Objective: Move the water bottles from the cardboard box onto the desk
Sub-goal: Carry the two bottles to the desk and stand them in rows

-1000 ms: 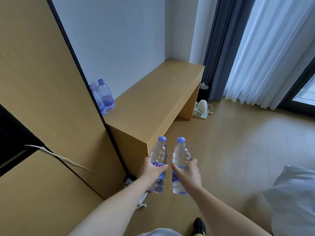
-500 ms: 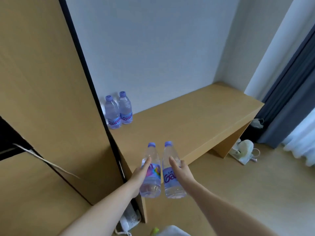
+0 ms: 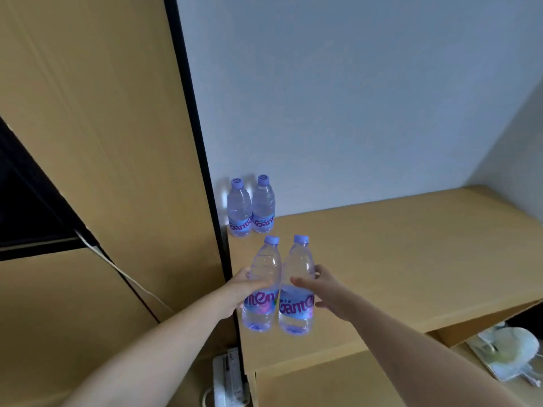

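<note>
1. The left hand (image 3: 245,286) covers part of the label on the left held bottle (image 3: 262,284); only "men" reads.
2. The right hand (image 3: 320,284) hides the back of the right held bottle (image 3: 297,289).
3. Whether the 2 held bottles touch the desk (image 3: 396,259) cannot be told.
4. The power strip (image 3: 227,380) on the floor is cut off by the bottom edge.
5. The white object (image 3: 511,353) under the desk is blurred and runs past the right edge.
6. The labels on the 2 standing bottles (image 3: 251,207) are too blurred to read whole.
</note>
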Tool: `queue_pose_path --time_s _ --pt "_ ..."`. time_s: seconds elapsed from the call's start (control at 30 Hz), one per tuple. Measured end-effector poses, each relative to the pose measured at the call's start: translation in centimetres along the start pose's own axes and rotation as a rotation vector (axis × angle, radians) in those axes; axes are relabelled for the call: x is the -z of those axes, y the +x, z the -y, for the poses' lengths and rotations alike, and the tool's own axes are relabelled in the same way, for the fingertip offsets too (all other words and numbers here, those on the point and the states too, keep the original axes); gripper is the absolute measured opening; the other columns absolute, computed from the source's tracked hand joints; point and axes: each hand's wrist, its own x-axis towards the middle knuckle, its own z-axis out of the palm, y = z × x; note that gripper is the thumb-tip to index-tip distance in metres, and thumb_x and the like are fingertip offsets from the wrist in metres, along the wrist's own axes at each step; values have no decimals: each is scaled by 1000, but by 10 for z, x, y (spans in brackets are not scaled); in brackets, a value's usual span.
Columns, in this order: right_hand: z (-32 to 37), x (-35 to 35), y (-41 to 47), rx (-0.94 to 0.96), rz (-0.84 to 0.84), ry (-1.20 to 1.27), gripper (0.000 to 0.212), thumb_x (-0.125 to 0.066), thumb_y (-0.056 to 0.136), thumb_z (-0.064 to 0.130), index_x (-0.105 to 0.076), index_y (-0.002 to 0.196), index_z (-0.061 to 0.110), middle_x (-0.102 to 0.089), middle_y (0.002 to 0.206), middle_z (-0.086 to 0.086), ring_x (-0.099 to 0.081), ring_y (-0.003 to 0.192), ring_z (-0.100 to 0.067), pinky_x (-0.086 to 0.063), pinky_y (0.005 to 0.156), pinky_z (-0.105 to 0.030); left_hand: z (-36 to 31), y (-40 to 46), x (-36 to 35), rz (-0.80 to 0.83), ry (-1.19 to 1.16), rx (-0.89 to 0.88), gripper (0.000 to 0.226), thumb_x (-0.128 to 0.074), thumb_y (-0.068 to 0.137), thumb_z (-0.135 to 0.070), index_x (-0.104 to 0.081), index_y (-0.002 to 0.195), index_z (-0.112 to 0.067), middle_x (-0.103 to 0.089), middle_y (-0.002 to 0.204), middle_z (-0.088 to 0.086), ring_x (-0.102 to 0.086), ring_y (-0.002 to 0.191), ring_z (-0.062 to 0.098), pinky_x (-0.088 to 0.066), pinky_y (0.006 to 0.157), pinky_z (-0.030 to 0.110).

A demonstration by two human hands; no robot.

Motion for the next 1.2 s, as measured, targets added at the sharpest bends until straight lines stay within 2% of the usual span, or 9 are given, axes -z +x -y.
queue_pose_path --time_s 0.07,0.13,0.3,0.4,0.5,0.57,0.7,0.9,1.2 --pt "11 6 15 5 32 -92 52 -77 79 32 -46 120 20 -61 110 3 -61 96 -11 -47 73 -28 -10 6 5 -24 51 -33 53 -78 74 -37 -48 115 -24 -61 102 -7 -59 90 6 -47 69 22" --pt "21 9 30 33 77 -142 55 -78 79 25 -44 122 19 -62 109 1 -62 88 -8 -47 66 -22 -17 13 11 -7 53 -96 52 -79 74 -31 -52 118 -22 -65 110 -3 -63 99 11 -50 74 23" --pt "43 9 57 111 109 -224 55 -78 77 17 -44 119 18 -61 114 -5 -62 103 -19 -54 88 -37 -32 24 18 -97 28 -189 50 -75 78 -8 -52 122 -12 -64 118 6 -61 111 19 -49 97 36" --pt "52 8 69 188 133 -302 54 -77 76 13 -43 119 16 -59 113 -6 -59 98 -16 -51 81 -32 -37 33 19 -138 30 -223 44 -75 76 -6 -55 113 -17 -64 117 4 -60 109 18 -50 89 29" --pt "58 9 80 243 166 -294 54 -76 77 11 -43 119 16 -59 111 -3 -59 93 -10 -48 72 -23 -37 39 15 -328 40 -218 55 -80 70 -12 -47 114 -19 -47 117 4 -54 108 17 -49 78 24" --pt "63 9 86 256 197 -304 53 -75 77 10 -43 119 19 -61 107 0 -59 87 -6 -45 65 -17 -35 41 9 -389 -12 -233 56 -80 69 -8 -45 112 -19 -48 111 3 -54 102 17 -49 73 20" --pt "70 10 95 290 239 -351 51 -74 77 9 -46 118 20 -62 105 2 -60 88 -7 -46 66 -19 -37 47 7 -413 -81 -234 59 -76 73 -2 -42 118 -16 -55 117 5 -57 108 18 -51 93 35" --pt "74 2 106 361 139 -329 51 -72 73 8 -45 115 19 -58 111 -1 -60 100 -19 -52 83 -35 -52 58 8 -518 -19 -249 53 -74 71 0 -54 118 -17 -62 117 6 -56 115 22 -46 102 42" --pt "82 -11 132 289 28 -256 37 -70 76 13 -43 102 13 -54 103 -6 -55 78 -14 -43 59 -24 -69 88 7 -690 88 -125 28 -68 79 -10 -63 106 -3 -63 107 17 -56 110 29 -51 90 37"
